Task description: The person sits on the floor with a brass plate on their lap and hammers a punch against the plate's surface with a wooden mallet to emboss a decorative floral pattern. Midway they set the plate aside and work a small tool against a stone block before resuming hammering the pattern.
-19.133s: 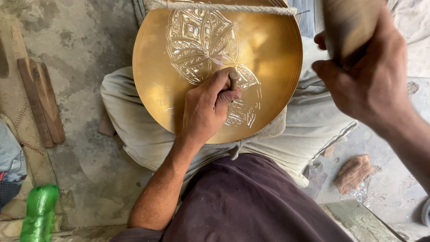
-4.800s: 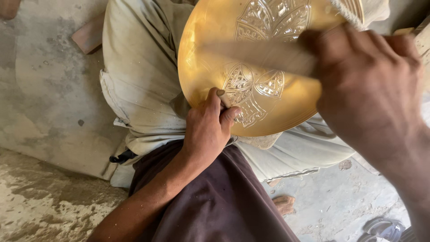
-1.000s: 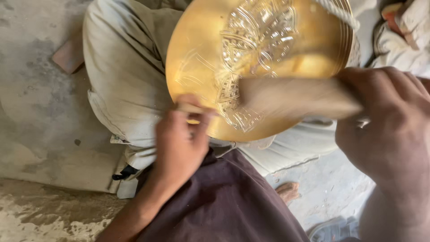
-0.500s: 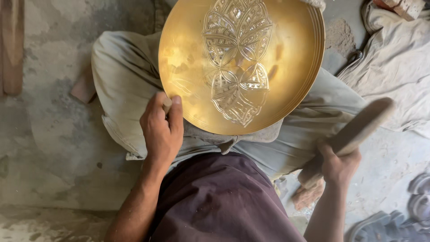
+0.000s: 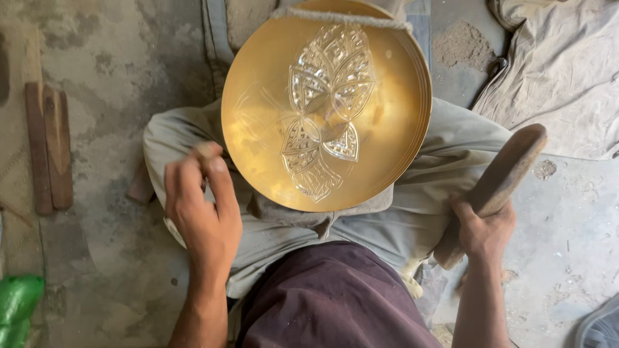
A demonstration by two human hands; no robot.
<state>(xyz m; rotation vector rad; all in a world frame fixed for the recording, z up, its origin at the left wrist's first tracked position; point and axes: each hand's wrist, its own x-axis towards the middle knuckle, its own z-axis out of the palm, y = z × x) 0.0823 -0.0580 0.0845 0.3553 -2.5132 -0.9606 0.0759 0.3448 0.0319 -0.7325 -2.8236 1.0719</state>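
Brass-gold and engraved with leaf shapes, the round plate (image 5: 325, 109) is lying on the person's lap at upper centre. The left hand (image 5: 203, 216) is hovering at its lower-left rim, fingers pressed together, what they pinch unclear. The right hand (image 5: 483, 229) is gripping a wooden mallet (image 5: 500, 180) at the right, fingers wrapped around it.

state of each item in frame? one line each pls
brass plate: propped tilted on the lap, leaf pattern partly engraved
left hand: at plate's left rim, pinching something small, unclear what
right hand: shut on wooden mallet, lowered beside the knee
green bottle: on the floor
wooden strips: flat on floor
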